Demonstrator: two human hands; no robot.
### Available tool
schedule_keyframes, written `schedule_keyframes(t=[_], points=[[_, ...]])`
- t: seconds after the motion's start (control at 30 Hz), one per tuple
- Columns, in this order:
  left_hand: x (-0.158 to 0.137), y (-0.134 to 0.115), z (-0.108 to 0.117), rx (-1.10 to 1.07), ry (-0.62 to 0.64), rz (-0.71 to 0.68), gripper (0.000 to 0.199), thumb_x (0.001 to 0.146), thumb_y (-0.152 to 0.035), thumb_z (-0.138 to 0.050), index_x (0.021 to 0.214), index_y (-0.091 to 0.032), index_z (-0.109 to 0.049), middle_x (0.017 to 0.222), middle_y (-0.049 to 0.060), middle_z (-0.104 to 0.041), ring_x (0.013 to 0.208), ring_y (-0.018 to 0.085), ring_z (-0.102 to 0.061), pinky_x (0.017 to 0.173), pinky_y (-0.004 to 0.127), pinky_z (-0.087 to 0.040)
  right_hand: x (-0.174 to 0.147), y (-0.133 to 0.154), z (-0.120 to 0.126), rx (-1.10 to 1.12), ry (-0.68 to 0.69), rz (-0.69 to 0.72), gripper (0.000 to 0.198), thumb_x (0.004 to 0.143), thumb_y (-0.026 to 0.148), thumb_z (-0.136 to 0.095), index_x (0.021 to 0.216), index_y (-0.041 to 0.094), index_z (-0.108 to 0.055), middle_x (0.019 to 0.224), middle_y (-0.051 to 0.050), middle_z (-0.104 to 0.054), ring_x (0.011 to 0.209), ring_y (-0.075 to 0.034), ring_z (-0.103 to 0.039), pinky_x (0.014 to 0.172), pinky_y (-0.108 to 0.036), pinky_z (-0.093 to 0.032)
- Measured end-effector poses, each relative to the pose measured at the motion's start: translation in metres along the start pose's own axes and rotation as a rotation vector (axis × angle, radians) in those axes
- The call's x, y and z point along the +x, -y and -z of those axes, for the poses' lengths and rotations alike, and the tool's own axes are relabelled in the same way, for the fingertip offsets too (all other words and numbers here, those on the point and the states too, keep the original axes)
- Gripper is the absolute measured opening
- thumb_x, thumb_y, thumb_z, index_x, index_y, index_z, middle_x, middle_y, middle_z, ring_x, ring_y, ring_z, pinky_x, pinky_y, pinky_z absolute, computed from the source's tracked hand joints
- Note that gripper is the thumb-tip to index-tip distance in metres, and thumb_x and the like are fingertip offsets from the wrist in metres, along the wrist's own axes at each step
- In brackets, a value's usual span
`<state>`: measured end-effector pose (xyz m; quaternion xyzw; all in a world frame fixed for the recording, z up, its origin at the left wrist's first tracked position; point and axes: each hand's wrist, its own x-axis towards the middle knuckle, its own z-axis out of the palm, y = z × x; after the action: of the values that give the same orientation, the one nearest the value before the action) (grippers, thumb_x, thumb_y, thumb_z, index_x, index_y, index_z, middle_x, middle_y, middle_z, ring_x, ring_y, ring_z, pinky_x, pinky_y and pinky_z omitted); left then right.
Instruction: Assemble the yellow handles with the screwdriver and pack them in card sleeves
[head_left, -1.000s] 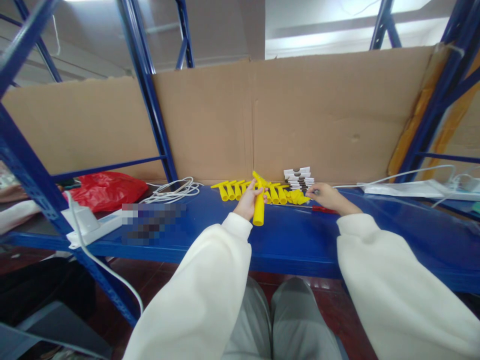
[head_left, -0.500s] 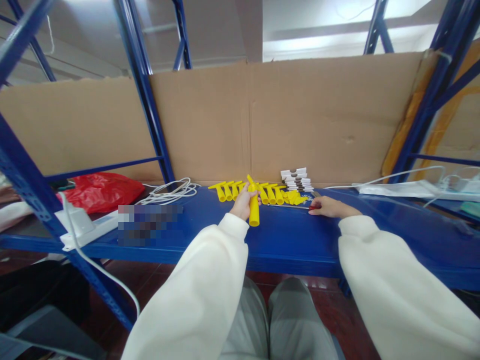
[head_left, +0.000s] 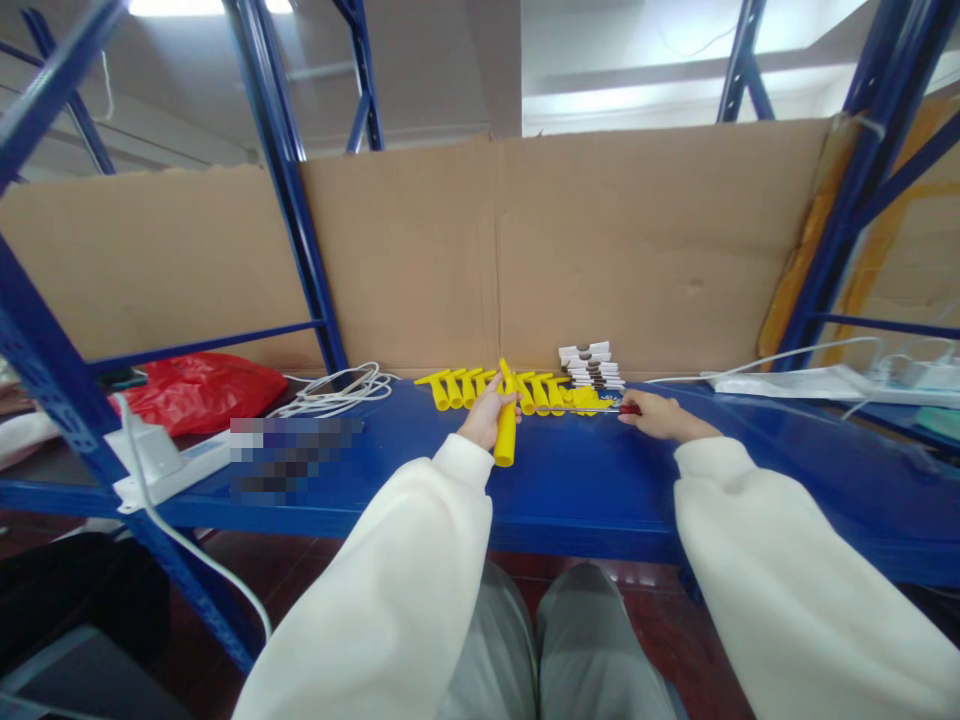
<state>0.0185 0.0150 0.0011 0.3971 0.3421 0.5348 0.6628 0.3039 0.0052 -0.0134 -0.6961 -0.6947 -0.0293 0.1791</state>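
My left hand (head_left: pixel 486 414) is closed around a yellow plastic tube-shaped handle (head_left: pixel 505 442), its round end toward me and its narrow end pointing at the cardboard. Fingers of my right hand (head_left: pixel 654 414) grip the dark red handle of a screwdriver (head_left: pixel 592 409), whose long thin metal shaft points left toward the yellow part. Behind my hands stands a row of similar yellow handles (head_left: pixel 455 390). Small flat yellow pieces (head_left: pixel 586 399) lie in a heap beyond the screwdriver shaft. A stack of small white pieces with dark marks (head_left: pixel 592 365) sits behind that heap.
A cardboard sheet (head_left: pixel 645 250) walls off the back of the blue shelf (head_left: pixel 585 500). At left are a red plastic bag (head_left: pixel 202 390), a coiled white cable (head_left: pixel 337 388) and a white power strip (head_left: pixel 176 465). A white flat packet (head_left: pixel 787 382) lies at right. Blue posts (head_left: pixel 289 200) frame the space.
My right hand has raised the screwdriver from the shelf surface, and its shaft now reaches toward the yellow handle. My left hand keeps its grip. The view has tilted slightly upward.
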Motion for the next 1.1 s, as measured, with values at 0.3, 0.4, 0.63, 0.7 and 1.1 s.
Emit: schedule_keyframes(t=[0.3,0.4,0.63,0.7,1.1], points=[[0.000,0.002,0.001,0.115,0.032,0.048,0.077,0.085,-0.002,-0.053,0.153,-0.031,-0.031,0.076,-0.002,-0.059,0.043,0.008,-0.049,0.044,0.019,-0.041,0.008,-0.001,-0.004,0.047,-0.235,0.041,0.015,0.083,0.030,-0.057,0.095,0.023,-0.064,0.092,-0.009,-0.074,0.092,-0.029,-0.068,0.082,-0.043,-0.047],[-0.003,0.002,-0.001,0.157,0.031,0.048,0.078,0.086,0.000,-0.050,0.155,-0.030,-0.030,0.077,-0.001,-0.060,0.043,0.008,-0.049,0.045,0.019,-0.041,0.007,0.003,-0.005,0.067,-0.256,0.076,0.017,0.083,0.028,-0.057,0.097,0.023,-0.065,0.095,-0.011,-0.074,0.093,-0.030,-0.068,0.082,-0.043,-0.047],[-0.011,-0.001,-0.006,0.214,0.012,0.061,0.076,0.088,0.003,-0.048,0.155,-0.030,-0.032,0.076,-0.001,-0.060,0.044,0.007,-0.049,0.044,0.018,-0.040,0.005,0.010,-0.003,0.077,-0.253,0.073,0.018,0.083,0.025,-0.057,0.099,0.022,-0.065,0.093,-0.012,-0.074,0.093,-0.032,-0.068,0.084,-0.045,-0.047],[-0.012,-0.002,-0.008,0.214,0.007,0.062,0.076,0.088,0.003,-0.048,0.155,-0.030,-0.032,0.076,-0.001,-0.061,0.043,0.007,-0.050,0.044,0.018,-0.040,0.005,0.009,-0.004,0.078,-0.262,0.074,0.017,0.083,0.025,-0.057,0.098,0.022,-0.065,0.092,-0.011,-0.074,0.093,-0.032,-0.068,0.084,-0.045,-0.047],[-0.016,-0.002,-0.012,0.307,-0.035,0.016,0.074,0.087,0.003,-0.049,0.154,-0.026,-0.037,0.073,-0.001,-0.061,0.043,0.007,-0.048,0.045,0.019,-0.039,0.008,0.001,-0.005,0.190,-0.249,0.200,0.009,0.084,0.027,-0.058,0.087,0.020,-0.064,0.083,-0.009,-0.073,0.076,-0.023,-0.066,0.071,-0.032,-0.048]])
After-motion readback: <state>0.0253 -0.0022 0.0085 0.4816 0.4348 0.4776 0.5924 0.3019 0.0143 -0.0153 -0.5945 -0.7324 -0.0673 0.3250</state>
